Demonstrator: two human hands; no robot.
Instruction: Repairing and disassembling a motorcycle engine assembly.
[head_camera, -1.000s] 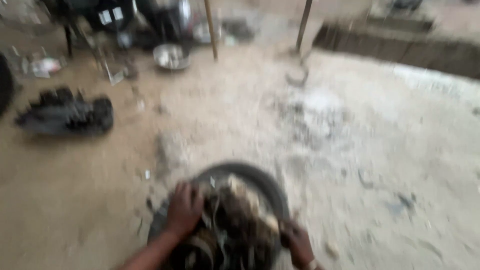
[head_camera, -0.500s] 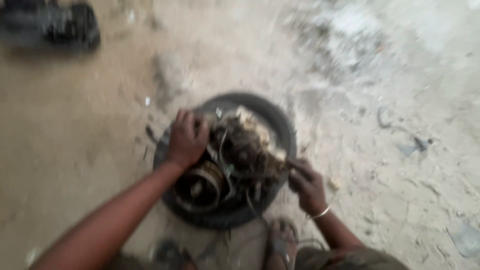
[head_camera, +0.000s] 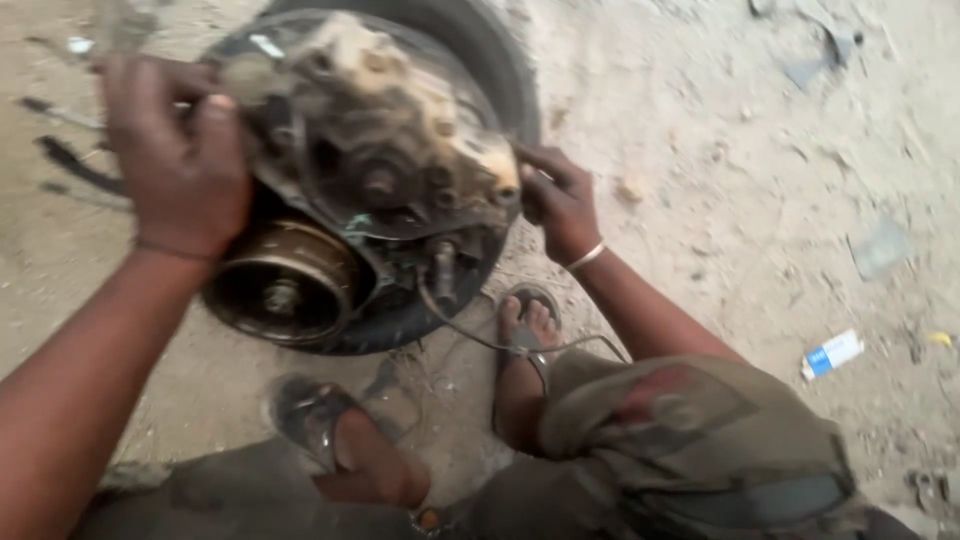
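With your left hand (head_camera: 180, 165) clamped at 9 o'clock and right hand (head_camera: 558, 200) at 3 o'clock, the grimy, round metal engine assembly (head_camera: 375, 160) risks tipping off the black rubber tyre (head_camera: 480, 60) toward your sandalled feet (head_camera: 525, 330) at 6 o'clock.

Two hands show: the left hand (head_camera: 180, 160) and the right hand (head_camera: 558, 200), one at each side of a single greasy engine part (head_camera: 385, 150). That part lies on one black tyre (head_camera: 480, 60). One round brass-coloured pulley (head_camera: 285, 285) sits at its lower left. One thin cable (head_camera: 500, 345) trails from its underside. There are two feet, each in a sandal: one sandal (head_camera: 305, 415) on the left, one sandal (head_camera: 530, 310) on the right. One bangle (head_camera: 585, 257) circles the right wrist. On the dirt floor (head_camera: 760, 200) lies one small blue and white packet (head_camera: 832, 353). Scattered scraps lie about the floor, too blurred to count.
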